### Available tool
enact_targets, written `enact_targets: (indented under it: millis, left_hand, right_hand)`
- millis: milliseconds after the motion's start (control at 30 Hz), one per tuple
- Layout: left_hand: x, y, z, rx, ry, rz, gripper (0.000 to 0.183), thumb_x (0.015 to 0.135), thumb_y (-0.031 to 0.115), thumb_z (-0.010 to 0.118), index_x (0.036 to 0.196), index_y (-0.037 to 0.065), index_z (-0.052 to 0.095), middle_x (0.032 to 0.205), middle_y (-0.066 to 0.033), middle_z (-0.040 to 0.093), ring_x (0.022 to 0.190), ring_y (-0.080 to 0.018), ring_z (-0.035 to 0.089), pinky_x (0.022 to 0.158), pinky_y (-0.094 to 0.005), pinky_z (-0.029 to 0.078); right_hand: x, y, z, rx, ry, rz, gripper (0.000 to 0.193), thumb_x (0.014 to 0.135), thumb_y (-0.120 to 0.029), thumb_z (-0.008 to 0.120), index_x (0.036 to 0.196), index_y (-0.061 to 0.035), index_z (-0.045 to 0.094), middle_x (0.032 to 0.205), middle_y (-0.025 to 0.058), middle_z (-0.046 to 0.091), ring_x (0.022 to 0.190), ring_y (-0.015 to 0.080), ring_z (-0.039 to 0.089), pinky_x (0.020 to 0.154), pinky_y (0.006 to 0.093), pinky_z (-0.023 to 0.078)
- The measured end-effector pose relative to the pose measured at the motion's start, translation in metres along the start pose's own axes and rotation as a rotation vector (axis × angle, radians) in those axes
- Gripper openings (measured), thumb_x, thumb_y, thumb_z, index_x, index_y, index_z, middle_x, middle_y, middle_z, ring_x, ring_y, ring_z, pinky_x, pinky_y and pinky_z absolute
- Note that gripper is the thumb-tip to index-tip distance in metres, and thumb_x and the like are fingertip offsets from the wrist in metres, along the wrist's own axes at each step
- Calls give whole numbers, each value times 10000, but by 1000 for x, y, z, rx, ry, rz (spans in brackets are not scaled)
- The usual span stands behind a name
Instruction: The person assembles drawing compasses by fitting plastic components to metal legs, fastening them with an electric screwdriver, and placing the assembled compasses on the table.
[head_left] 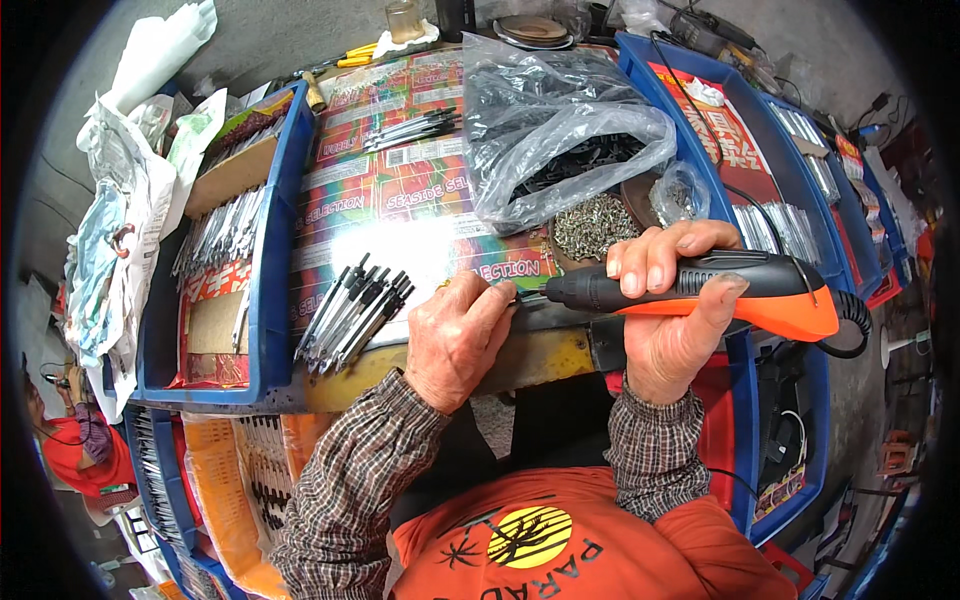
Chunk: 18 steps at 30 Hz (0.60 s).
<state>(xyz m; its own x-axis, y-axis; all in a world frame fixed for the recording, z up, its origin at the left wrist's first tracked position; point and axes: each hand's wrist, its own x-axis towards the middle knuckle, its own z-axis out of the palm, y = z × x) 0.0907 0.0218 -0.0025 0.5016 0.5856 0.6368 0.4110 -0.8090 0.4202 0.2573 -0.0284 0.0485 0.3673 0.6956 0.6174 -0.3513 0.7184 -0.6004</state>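
Note:
My right hand [668, 330] is wrapped round a black and orange electric screwdriver [775, 298], its thumb along the near side. The tool lies level, its nose aimed left at my left hand. My left hand [452, 338] is closed in a pinch just left of the tool's tip, above the table's front edge; what it pinches is mostly hidden by the fingers. Beside it on the left lies a bundle of silvery rods with black ends [355, 315]. Behind the screwdriver sits a round dish of small metal screws [593, 228].
A clear plastic bag [560, 190] holds black parts. A second rod bundle [412, 130] lies farther back. Blue bins [268, 260] stand left, and another blue bin [640, 60] stands right. The tool's coiled cord [855, 325] hangs at right. Another person [95, 455] sits far left.

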Motion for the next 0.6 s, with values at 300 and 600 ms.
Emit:
enact_targets:
  millis: [300,600]
  left_hand:
    - [-1,1,-1,19,-11,-1,233,661,1,657,883,46,599,757,-87,559,674,-243,576,573,-332,464]
    - [-1,1,0,31,6,4,234,656,-2,659,879,40,603,766,-88,570,678,-245,582,581,-330,469]
  right_hand:
    - [1,-3,4,-12,16,9,409,789,-405,643,927,-82,433,690,39,478,629,154,494,648,330,418]
    - [-1,-2,2,-4,20,12,414,784,-407,651,920,-81,434,686,39,477,626,150,490,642,327,420]
